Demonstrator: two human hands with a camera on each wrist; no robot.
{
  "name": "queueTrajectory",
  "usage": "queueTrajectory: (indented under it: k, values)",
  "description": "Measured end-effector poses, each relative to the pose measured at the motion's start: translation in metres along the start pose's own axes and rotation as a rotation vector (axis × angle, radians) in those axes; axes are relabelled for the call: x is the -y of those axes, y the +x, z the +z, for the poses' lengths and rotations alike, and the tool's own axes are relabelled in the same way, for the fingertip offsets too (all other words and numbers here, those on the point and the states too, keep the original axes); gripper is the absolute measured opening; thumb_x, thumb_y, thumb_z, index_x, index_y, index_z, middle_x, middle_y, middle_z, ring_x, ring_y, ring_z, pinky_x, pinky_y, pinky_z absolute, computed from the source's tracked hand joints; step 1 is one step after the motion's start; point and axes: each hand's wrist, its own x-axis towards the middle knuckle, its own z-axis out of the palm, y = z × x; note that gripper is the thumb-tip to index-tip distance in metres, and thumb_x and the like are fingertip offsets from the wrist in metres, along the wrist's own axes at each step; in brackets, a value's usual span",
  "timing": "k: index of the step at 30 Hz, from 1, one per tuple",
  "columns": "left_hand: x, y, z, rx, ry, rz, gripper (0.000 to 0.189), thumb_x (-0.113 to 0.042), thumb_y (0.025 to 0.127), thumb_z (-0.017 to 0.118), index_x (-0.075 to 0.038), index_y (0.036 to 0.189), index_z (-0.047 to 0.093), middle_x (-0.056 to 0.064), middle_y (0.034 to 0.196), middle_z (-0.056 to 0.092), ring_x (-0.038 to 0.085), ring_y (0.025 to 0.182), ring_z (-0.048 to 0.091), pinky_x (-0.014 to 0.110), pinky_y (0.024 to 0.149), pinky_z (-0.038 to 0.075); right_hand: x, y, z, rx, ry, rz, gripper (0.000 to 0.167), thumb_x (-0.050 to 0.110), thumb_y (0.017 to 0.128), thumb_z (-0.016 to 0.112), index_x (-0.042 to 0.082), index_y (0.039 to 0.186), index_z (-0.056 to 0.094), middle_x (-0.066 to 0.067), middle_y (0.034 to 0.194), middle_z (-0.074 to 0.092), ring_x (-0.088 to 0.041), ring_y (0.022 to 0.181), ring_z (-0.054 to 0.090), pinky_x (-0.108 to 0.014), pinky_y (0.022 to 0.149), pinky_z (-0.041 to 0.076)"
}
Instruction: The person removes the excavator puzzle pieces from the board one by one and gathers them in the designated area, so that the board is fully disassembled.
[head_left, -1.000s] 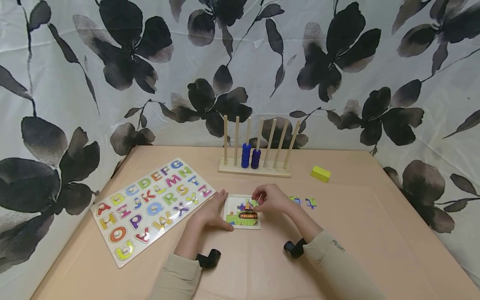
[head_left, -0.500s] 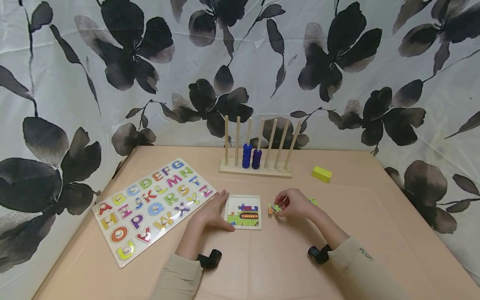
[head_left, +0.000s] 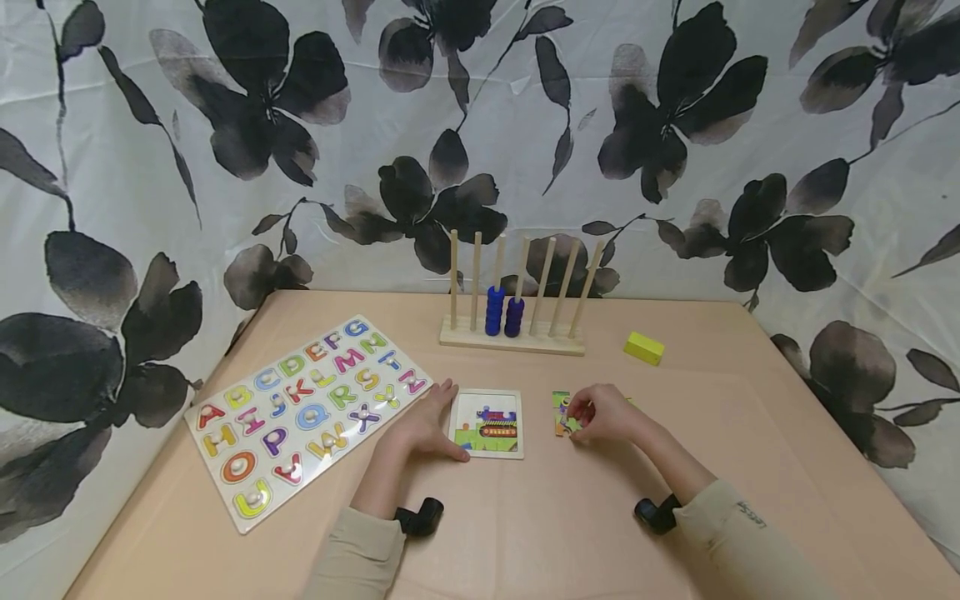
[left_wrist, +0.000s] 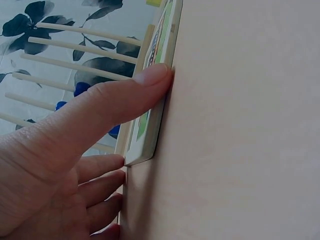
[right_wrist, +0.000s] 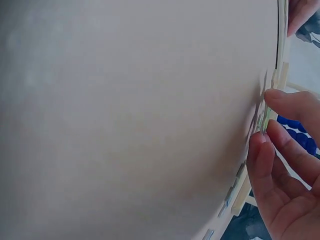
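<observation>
A small jigsaw puzzle in a white frame (head_left: 483,396) lies on the table, its picture showing a tracked vehicle on green ground. My left hand (head_left: 423,425) rests against the frame's left side with fingers extended, the thumb (left_wrist: 152,76) lying across its near edge. To the right of the frame, my right hand (head_left: 609,414) is low over the table. Its thumb and fingertips pinch a thin green puzzle piece (right_wrist: 265,116). More green-and-orange puzzle pieces (head_left: 560,406) show just left of those fingertips, while others are hidden behind the hand.
An alphabet board (head_left: 281,421) lies slanted on the left, close to the left hand. Behind the puzzle stands a wooden peg rack (head_left: 512,343) with blue rings (head_left: 493,312) on two pegs. A yellow block (head_left: 643,348) lies at back right. Floral cloth (head_left: 540,125) hangs behind the table.
My right hand has moved right, from above the puzzle's upper right part to the loose pieces beside it. My left hand has stayed at the frame.
</observation>
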Motion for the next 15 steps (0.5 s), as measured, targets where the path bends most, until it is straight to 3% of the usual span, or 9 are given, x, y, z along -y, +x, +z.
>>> queueTrajectory:
  k: [15]
  values:
    - [0.0006,0.0014,0.0008,0.002,-0.001,-0.018,0.108,-0.029,0.057,0.087,-0.002,0.142,0.028,0.013,0.150,0.020,0.031,0.138,0.012,0.044,0.110,0.018,-0.0022,-0.0001,0.0021,-0.002,0.021,0.009,0.023,0.003,0.064,0.079,-0.002,0.080,0.064,-0.008,0.073,0.060,-0.011,0.060,0.052,-0.021,0.054,0.047]
